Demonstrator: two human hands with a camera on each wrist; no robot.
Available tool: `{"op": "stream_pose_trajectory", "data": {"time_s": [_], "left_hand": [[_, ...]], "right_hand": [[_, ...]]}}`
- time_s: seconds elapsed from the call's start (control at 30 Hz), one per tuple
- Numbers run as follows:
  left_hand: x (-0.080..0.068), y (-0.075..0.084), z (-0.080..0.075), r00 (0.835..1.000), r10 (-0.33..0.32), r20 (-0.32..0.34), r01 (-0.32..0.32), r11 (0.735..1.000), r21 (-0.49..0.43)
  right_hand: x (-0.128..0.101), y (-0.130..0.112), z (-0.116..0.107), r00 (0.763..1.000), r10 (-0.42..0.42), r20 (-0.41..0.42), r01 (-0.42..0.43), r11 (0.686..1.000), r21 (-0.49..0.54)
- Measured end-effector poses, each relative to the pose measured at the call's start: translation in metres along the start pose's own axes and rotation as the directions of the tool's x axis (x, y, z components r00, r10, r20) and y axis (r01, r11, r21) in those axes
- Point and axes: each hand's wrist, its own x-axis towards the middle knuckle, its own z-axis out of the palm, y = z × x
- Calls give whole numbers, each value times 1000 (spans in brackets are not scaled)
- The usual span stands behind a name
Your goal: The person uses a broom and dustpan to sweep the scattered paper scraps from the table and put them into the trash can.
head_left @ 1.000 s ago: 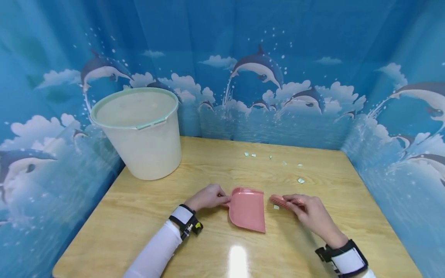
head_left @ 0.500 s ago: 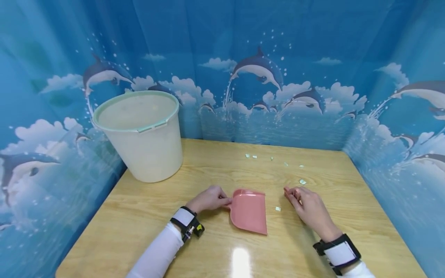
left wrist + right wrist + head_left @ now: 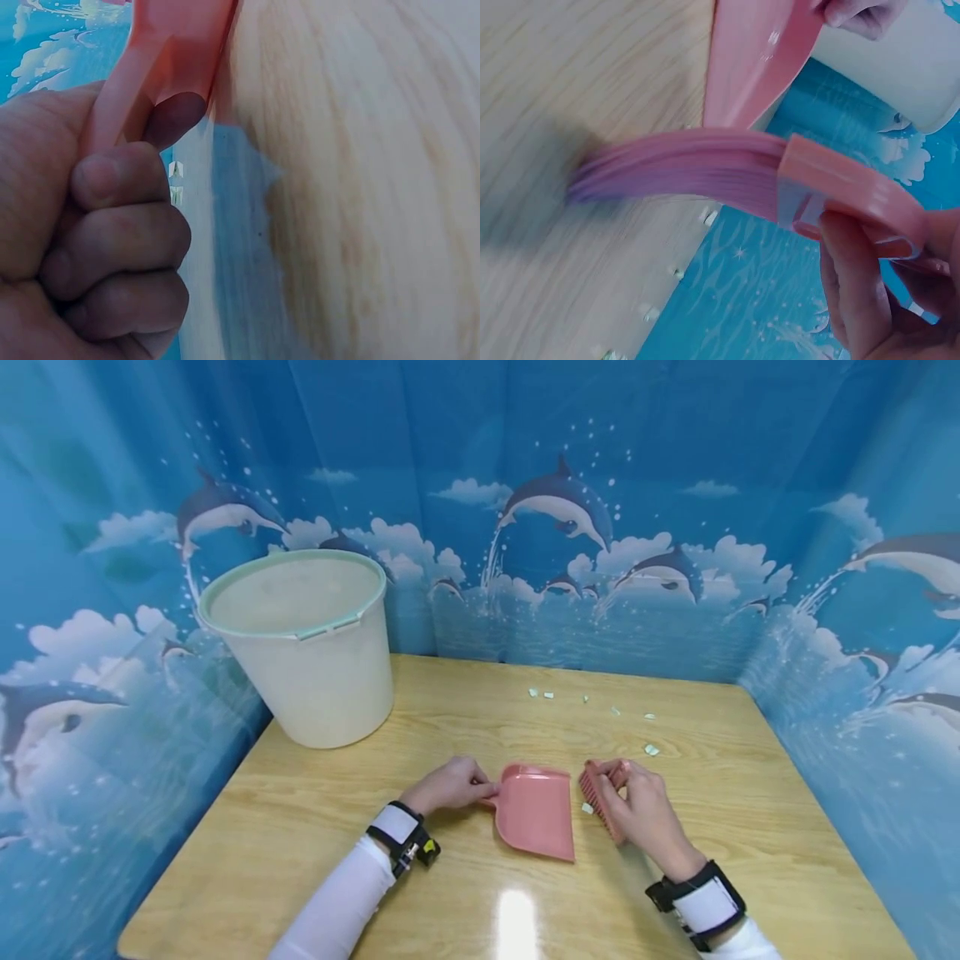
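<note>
My left hand [image 3: 448, 785] grips the handle of a pink dustpan [image 3: 534, 812], which lies on the table with its straight edge facing right. In the left wrist view, curled fingers [image 3: 124, 247] wrap that handle. Just right of the pan, my right hand [image 3: 647, 806] holds a pink hand brush [image 3: 600, 802] with its bristles toward the pan. A small pale scrap [image 3: 587, 808] sits at the bristles, between brush and pan. The right wrist view shows the bristles [image 3: 682, 165] bent and blurred against the tabletop, with thumb and fingers [image 3: 855, 277] around the brush's handle.
Several more pale green scraps [image 3: 651, 749] are scattered over the back right of the wooden table [image 3: 450, 718]. A tall white bucket [image 3: 315, 685] with a pale green rim stands at the back left. Blue dolphin-print curtains [image 3: 465, 485] close in the back and sides.
My right hand drew the brush rightward off the small scrap, then brought it back left with the bristles turned down. The scrap moved slightly toward the pan. My left hand and dustpan stayed put.
</note>
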Motion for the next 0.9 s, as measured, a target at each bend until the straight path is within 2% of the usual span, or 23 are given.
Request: {"op": "stream_pose_trajectory", "data": {"time_s": [0.27, 0.37, 0.5, 0.67, 0.77, 0.9], "left_hand": [[0, -2, 2, 1000, -17, 12, 17, 1000, 6], [0, -3, 4, 1000, -6, 11, 6, 1000, 6], [1, -4, 4, 1000, 6, 9, -6, 1000, 9], [3, -4, 1, 1000, -3, 13, 3, 1000, 11], [4, -2, -1, 1000, -4, 13, 4, 1000, 18], [5, -1, -2, 1000, -5, 18, 4, 999, 32]], "right_hand": [[1, -8, 11, 989, 146, 2, -145, 981, 129], [4, -12, 13, 989, 151, -6, -148, 975, 165], [8, -18, 15, 993, 113, -12, -109, 972, 208], [14, -20, 16, 995, 100, -15, -91, 952, 291], [17, -16, 15, 988, 158, 0, -149, 936, 318], [16, -4, 14, 965, 261, 25, -255, 912, 321]]}}
